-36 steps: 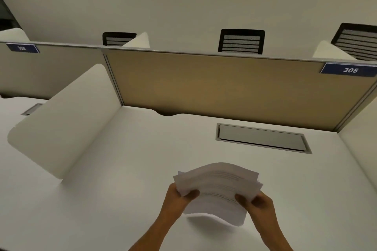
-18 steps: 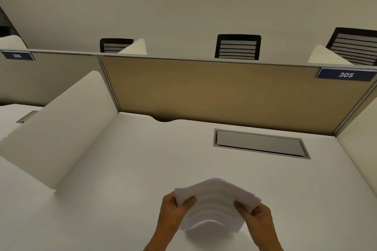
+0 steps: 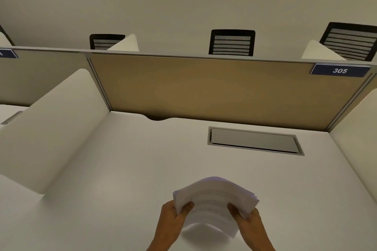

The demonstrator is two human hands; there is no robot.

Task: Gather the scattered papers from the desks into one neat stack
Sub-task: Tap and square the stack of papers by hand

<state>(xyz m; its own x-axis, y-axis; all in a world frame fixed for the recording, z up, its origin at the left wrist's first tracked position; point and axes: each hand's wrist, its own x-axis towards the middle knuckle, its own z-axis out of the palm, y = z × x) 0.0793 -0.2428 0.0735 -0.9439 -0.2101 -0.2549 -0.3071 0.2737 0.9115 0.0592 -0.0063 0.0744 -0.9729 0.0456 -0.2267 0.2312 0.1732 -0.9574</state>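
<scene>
papers (image 3: 216, 201): loose bundle held above the worktop (image 3: 122, 169), near its front edge; sheets fanned, edges uneven
handling: judged light, floppy, slippery between sheets; bowed upward in the middle
hold: best taken at both side edges
left hand (image 3: 173, 217): fingers curled round left edge, thumb on top
right hand (image 3: 247, 219): fingers pinching right edge

One head-worn camera looks forward and steeply down from above the table (image 3: 122, 169). The hands sit close at the bottom edge. Farther off it faces the partition (image 3: 204, 87), with chairs (image 3: 232, 43) and wall beyond.
</scene>
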